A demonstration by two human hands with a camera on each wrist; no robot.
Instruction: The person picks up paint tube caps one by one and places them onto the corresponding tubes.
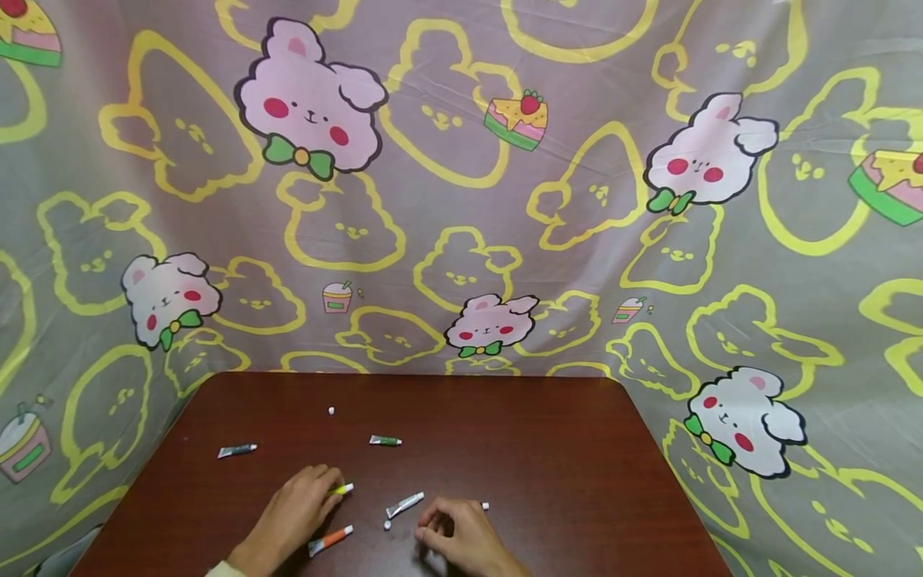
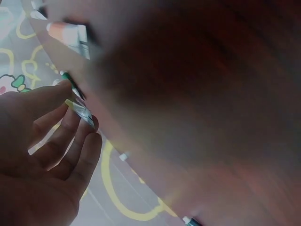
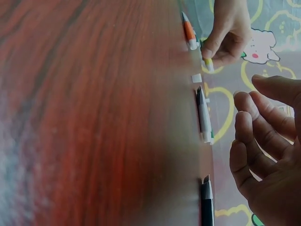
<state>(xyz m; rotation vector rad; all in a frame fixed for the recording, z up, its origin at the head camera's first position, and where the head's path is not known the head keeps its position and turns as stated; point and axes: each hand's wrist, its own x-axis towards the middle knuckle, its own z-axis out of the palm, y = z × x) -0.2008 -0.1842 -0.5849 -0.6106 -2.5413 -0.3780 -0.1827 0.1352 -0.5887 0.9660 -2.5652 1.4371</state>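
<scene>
My left hand (image 1: 299,505) pinches a small yellow paint tube (image 1: 339,490) between thumb and fingers, its white cap end pointing right. In the left wrist view, the tube's silver crimped end (image 2: 84,114) shows at the fingertips. An orange paint tube (image 1: 332,541) lies just beside this hand. My right hand (image 1: 469,535) hovers low over the table with fingers loosely bent and holds nothing. A white-and-silver tube (image 1: 405,505) and a loose white cap (image 1: 387,525) lie left of it. Beyond it, a black tube (image 3: 207,209) is partly hidden in the head view.
On the brown table (image 1: 562,449), a green tube (image 1: 385,441) lies toward the back and a dark teal tube (image 1: 237,450) at the left. Another small white cap (image 1: 332,410) sits near the back. A patterned curtain (image 1: 461,200) hangs around the table's far edge and sides.
</scene>
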